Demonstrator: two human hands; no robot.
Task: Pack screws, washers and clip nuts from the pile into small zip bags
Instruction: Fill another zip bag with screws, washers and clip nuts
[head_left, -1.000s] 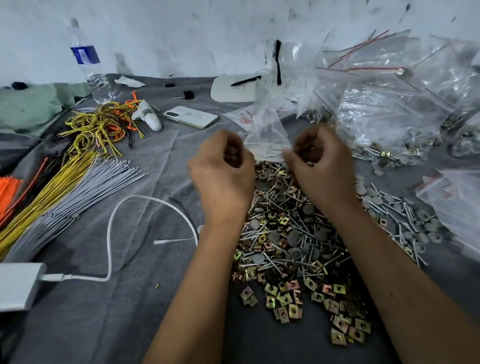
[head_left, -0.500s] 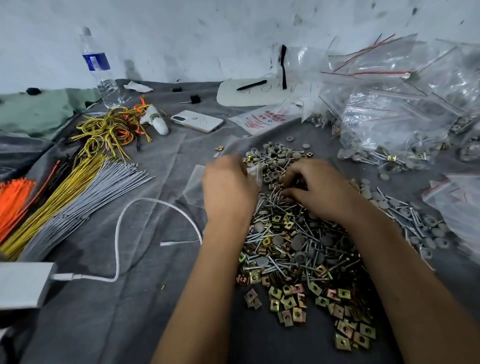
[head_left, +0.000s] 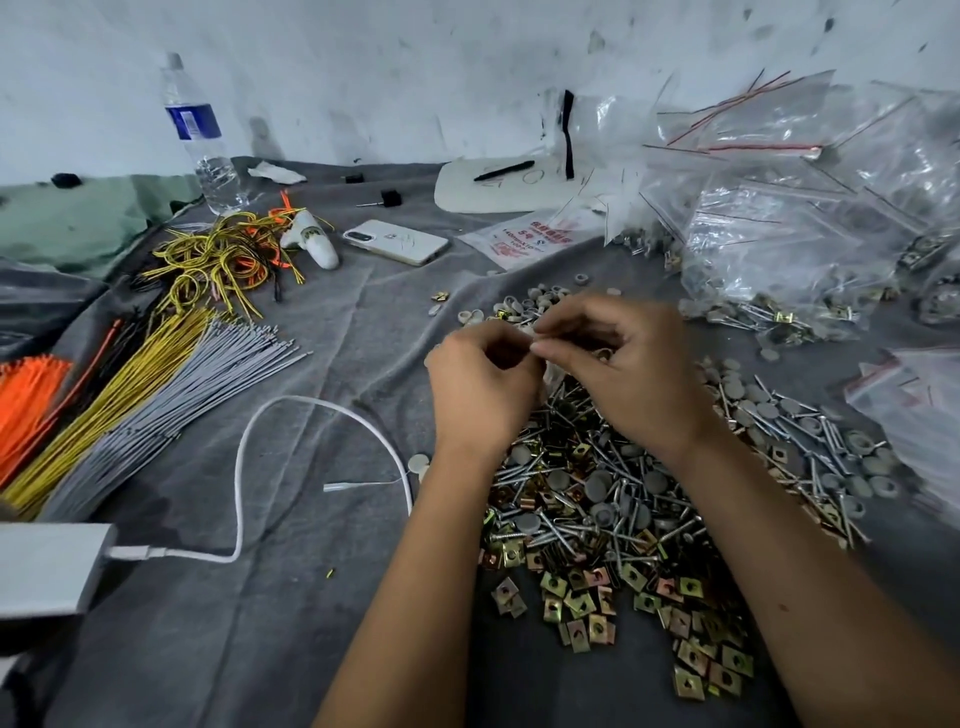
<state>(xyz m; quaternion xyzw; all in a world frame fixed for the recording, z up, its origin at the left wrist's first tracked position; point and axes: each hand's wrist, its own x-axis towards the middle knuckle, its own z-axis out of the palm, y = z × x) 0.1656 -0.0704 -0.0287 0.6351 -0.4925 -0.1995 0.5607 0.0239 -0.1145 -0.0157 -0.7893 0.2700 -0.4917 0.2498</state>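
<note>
Right now both hands sit together above the far end of the pile (head_left: 597, 499) of screws, washers and clip nuts, which is heaped on a grey cloth (head_left: 311, 597) spread over the surface. The left hand (head_left: 483, 384) has its fingers curled in, and the right hand (head_left: 618, 364) has its fingers (head_left: 558, 349) bent toward it, thumb and forefinger tips meeting those of the left. They seem to be pinching something small and pale between them, with a bit of clear plastic showing just under the left hand; most likely this is a small zip bag being held at its mouth, but what exactly is gripped is too hidden to tell for sure.

My reading is that the step in hand is opening or steadying a bag at the pile, before or during filling. The next move would call for one hand to keep the mouth spread while the other picks hardware from the heap right below, a fiddly pinch since screws, grey washers and brass-coloured clip nuts lie tangled together.

Filled bags (head_left: 779, 244) are stacked toward the far right of the cloth, well apart from the hands. A phone (head_left: 397, 241), a water bottle (head_left: 200, 140) and bundles of cable ties (head_left: 130, 384) lie off to the left.
</note>
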